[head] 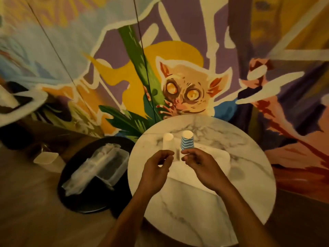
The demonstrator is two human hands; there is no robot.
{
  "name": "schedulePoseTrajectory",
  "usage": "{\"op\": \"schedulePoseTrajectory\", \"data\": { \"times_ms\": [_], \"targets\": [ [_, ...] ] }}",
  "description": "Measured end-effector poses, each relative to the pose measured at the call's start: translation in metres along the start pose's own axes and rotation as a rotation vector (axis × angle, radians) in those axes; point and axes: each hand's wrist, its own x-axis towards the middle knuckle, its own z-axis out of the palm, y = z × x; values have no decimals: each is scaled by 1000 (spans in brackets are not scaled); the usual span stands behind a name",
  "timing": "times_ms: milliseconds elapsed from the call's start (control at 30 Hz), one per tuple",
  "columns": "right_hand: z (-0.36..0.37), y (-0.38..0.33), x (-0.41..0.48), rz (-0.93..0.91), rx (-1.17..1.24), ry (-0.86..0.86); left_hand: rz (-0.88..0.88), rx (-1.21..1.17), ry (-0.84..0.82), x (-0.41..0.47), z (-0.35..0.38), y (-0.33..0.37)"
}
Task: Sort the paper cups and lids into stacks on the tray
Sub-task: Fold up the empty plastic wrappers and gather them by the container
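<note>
1. Marble, white with grey veins, makes the round table (245,189), which stands against a wall painted with a bright mural (187,90) of a wide-eyed animal.
2. A white tray (219,156) lies on the far half of the table.
3. On the tray's far left part stand a white stack (168,142) and, just beside it to the right, a stack of blue-striped cups (187,142), both upright and apart from each other.
4. The left hand (157,167) and right hand (202,165) hover over the tray just short of the stacks, fingers loosely curled. Nothing shows in either, though blur dims the fingertips.
5. A low black round table (83,198) sits just left of the marble rim and carries clear plastic boxes (105,164).
6. The floor (30,211) is wood.
7. Bare marble lies open right of the tray and along the near rim. The far rim comes close to the wall.
</note>
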Motion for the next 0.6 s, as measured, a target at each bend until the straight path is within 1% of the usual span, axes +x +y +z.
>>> {"op": "schedulePoseTrajectory", "data": {
  "times_ms": [133, 267, 433, 600],
  "targets": [
    [64, -6, 7, 11, 7, -28, -87, 5, 0, -1, -54, -35],
    [113, -15, 13, 46, 7, -142, -146, -15, 29, -13, -101, -53],
    [157, -17, 35, 66, -32, -301, -252, -48, 164, -35, -140, -73],
    [204, -18, 52, 101, -18, -379, -342, -29, 211, -46, -180, -102]
  ]
}}
